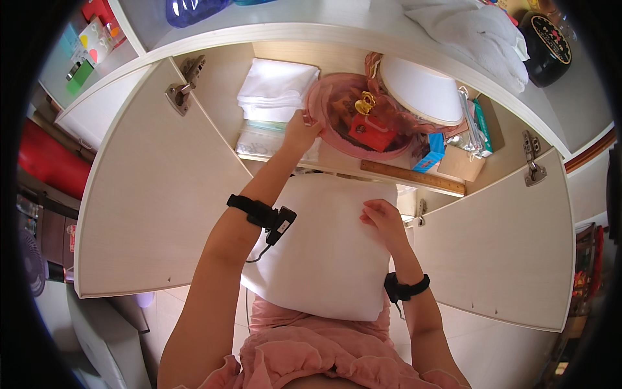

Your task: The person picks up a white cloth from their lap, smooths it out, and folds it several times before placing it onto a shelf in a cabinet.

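Note:
My left hand (303,131) grips the left rim of a pink round basket (318,97) inside the open cabinet. In the basket lie a red packet (373,132) and a shiny gold ornament (365,102). Left of the basket is a stack of folded white cloths (274,90), and below it a clear plastic bag (265,143) bears writing. My right hand (386,221) hovers over or rests on a large white padded cloth or cushion (320,248) in front of my body. Its fingers are loosely curled, with nothing visible between them.
Two cabinet doors, left (160,194) and right (500,248), stand open. A white lampshade-like piece (420,87) leans behind the basket. Along the shelf's front lies a wooden ruler (413,178), near a blue box (430,153). Above, a white towel (471,39) lies by a black container (546,48).

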A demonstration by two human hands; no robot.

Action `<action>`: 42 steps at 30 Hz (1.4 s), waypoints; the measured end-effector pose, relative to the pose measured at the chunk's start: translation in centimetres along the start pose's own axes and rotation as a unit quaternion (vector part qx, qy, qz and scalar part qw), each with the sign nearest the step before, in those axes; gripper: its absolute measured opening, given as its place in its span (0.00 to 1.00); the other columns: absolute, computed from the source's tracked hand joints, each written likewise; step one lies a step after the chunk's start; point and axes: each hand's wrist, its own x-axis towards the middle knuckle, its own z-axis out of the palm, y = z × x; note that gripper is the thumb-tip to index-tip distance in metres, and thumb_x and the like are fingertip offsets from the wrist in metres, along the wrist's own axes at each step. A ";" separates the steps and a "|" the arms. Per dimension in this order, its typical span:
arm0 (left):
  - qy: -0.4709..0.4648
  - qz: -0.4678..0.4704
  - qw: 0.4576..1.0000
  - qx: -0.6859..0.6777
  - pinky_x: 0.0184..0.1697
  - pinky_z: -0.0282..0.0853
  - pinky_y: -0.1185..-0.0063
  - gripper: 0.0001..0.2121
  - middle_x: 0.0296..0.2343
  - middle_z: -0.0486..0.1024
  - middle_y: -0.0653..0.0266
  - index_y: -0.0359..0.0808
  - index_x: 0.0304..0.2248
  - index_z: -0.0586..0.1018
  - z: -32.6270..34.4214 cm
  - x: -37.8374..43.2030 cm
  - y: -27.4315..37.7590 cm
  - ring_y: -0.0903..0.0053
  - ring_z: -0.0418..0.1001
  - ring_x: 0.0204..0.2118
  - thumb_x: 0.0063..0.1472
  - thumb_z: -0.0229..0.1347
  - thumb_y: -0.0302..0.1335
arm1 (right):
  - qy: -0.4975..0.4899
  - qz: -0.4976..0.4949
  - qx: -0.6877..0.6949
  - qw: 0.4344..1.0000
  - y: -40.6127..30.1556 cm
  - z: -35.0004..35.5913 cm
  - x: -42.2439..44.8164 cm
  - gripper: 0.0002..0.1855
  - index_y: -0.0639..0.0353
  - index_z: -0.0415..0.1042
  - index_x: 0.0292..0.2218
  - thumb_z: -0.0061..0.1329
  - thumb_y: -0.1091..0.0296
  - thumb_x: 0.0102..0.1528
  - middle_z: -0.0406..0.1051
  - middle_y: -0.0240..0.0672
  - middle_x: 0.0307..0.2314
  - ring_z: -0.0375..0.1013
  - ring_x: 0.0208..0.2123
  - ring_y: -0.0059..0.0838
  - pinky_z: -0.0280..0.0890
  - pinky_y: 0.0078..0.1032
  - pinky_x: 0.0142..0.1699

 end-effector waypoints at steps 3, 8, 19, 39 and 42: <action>-0.013 -0.021 0.999 -0.041 0.31 0.73 0.82 0.17 0.30 0.72 0.58 0.23 0.42 0.66 -0.1 0.0 -2.1 0.75 0.75 0.28 0.54 0.55 0.21 | 0.002 -0.004 -0.009 1.000 0.3 -0.1 0.0 0.11 0.66 0.68 0.40 0.46 0.71 0.56 0.69 0.33 0.30 0.71 0.32 0.22 0.68 0.19 0.41; -0.005 0.062 0.998 0.032 0.29 0.72 0.80 0.11 0.27 0.74 0.59 0.26 0.36 0.71 -0.4 1.2 -3.6 0.75 0.76 0.27 0.52 0.54 0.22 | -0.004 -0.012 -0.021 1.000 0.6 -0.1 0.0 0.10 0.66 0.68 0.39 0.46 0.72 0.56 0.70 0.33 0.30 0.72 0.31 0.22 0.68 0.18 0.38; 0.120 0.304 0.849 0.415 0.47 0.62 0.69 0.17 0.39 0.70 0.53 0.31 0.42 0.71 -2.9 2.0 1.6 0.60 0.66 0.46 0.53 0.53 0.30 | 0.035 0.020 -0.067 0.997 0.6 -0.8 -2.3 0.09 0.66 0.69 0.38 0.46 0.72 0.56 0.71 0.34 0.30 0.73 0.31 0.22 0.69 0.18 0.37; -0.128 0.320 0.897 0.278 0.44 0.66 0.71 0.13 0.34 0.75 0.57 0.33 0.40 0.74 -8.0 -6.9 3.7 0.62 0.72 0.38 0.56 0.53 0.28 | 0.162 -0.145 -0.187 0.958 0.1 -3.1 -11.0 0.06 0.66 0.71 0.34 0.46 0.81 0.52 0.71 0.34 0.26 0.70 0.27 0.22 0.65 0.18 0.36; -0.238 0.175 0.888 0.353 0.49 0.63 0.74 0.15 0.40 0.72 0.57 0.34 0.44 0.71 -11.8 -17.1 2.4 0.66 0.70 0.43 0.58 0.52 0.31 | 0.093 -0.263 -0.360 0.890 -1.0 -2.6 -15.8 0.07 0.65 0.71 0.32 0.49 0.82 0.48 0.70 0.36 0.29 0.70 0.31 0.27 0.65 0.22 0.36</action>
